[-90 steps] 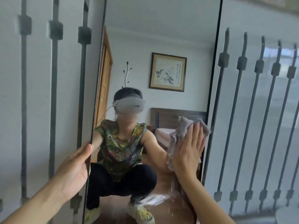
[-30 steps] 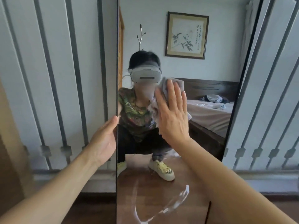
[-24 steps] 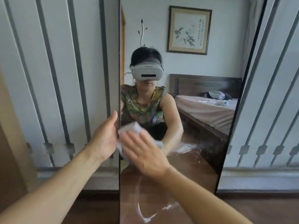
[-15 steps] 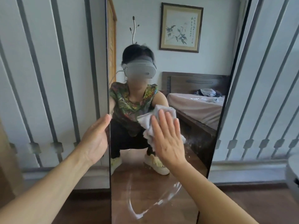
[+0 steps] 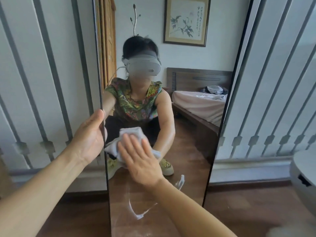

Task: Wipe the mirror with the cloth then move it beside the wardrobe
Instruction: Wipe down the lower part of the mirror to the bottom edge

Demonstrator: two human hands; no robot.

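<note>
A tall black-framed mirror [image 5: 196,134] stands upright before me against a white wall with grey vertical bars. My left hand [image 5: 89,137] grips its left edge at mid height, thumb over the frame. My right hand [image 5: 138,156] lies flat on the glass, low and left of centre, pressing a white cloth [image 5: 130,134] against it. The cloth shows above and beside my fingers. White wet smears [image 5: 136,214] streak the glass below my hand. The mirror reflects a squatting person, a bed and a framed picture.
Brown wooden floor [image 5: 248,202] runs along the wall's skirting. A round white object [image 5: 304,182] sits at the right edge near the floor. A brown wooden surface shows at the far left edge. The wardrobe is not identifiable in view.
My right hand has swept the cloth across the glass, from upper right down and left, back toward the centre, then down-left again. My left hand keeps its hold on the frame.
</note>
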